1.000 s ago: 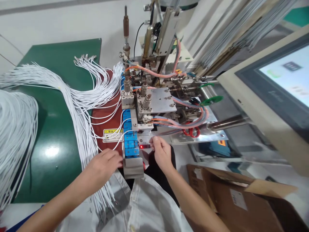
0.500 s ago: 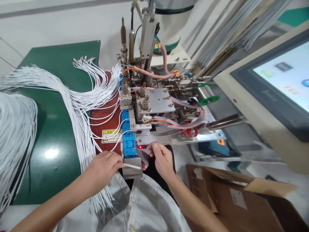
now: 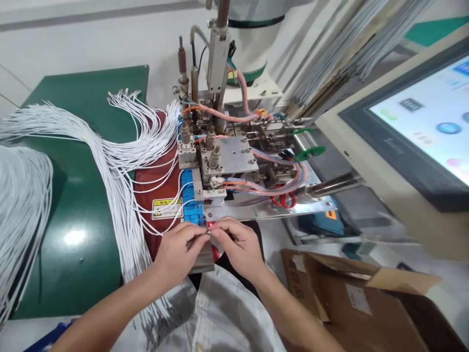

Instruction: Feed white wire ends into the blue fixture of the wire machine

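My left hand [image 3: 179, 248] is closed in a pinch, with the white cable from the earlier frame now mostly hidden in its fingers. My right hand [image 3: 238, 244] pinches too, its fingertips meeting the left ones; whatever small thing lies between them is too covered to make out. Both hands are over the near end of a row of blue fixture blocks [image 3: 193, 213], close to a small red light [image 3: 210, 225]. Several white cables [image 3: 120, 195] run from a thick bundle at the left, some with their ends in the blue blocks.
Ahead stands a metal machine [image 3: 234, 154] with air hoses and a wire spool [image 3: 308, 144]. A touchscreen monitor [image 3: 399, 146] leans in from the right, above an open cardboard box [image 3: 366, 303]. At the left is a green table [image 3: 80, 264]. A warning label [image 3: 167, 209] marks the red-brown surface.
My left hand has moved right and slightly up, carrying the white cable end to my right hand. The right hand has come slightly left, and their fingertips now meet.
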Demonstrator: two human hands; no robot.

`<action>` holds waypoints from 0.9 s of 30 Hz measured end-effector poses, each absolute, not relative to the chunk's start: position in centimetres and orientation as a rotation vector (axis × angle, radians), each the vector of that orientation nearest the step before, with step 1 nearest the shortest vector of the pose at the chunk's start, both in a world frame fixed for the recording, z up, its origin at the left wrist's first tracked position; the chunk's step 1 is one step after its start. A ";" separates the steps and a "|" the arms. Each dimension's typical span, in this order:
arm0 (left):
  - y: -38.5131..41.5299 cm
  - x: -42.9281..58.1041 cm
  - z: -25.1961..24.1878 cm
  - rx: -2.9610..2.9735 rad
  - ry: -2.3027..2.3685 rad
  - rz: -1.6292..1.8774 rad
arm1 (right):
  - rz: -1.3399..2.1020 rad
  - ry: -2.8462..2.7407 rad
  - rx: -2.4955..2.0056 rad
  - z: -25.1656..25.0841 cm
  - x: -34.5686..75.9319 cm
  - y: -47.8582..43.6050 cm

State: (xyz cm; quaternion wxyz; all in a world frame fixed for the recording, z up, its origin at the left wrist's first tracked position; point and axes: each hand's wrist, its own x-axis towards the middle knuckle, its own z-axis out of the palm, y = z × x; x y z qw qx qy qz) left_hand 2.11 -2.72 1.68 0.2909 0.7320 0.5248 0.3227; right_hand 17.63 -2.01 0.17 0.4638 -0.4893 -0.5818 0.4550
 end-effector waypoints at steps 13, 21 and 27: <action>-2.4 1.9 1.4 1.725 1.393 0.779 | 1.104 -1.273 -1.208 -0.6 16.8 -2.5; -2.1 1.8 1.9 1.415 1.437 0.738 | 0.964 -1.252 -1.211 -1.3 15.9 -2.9; -2.4 2.2 1.2 1.412 1.467 0.874 | 0.859 -1.276 -1.302 -0.7 15.1 -3.1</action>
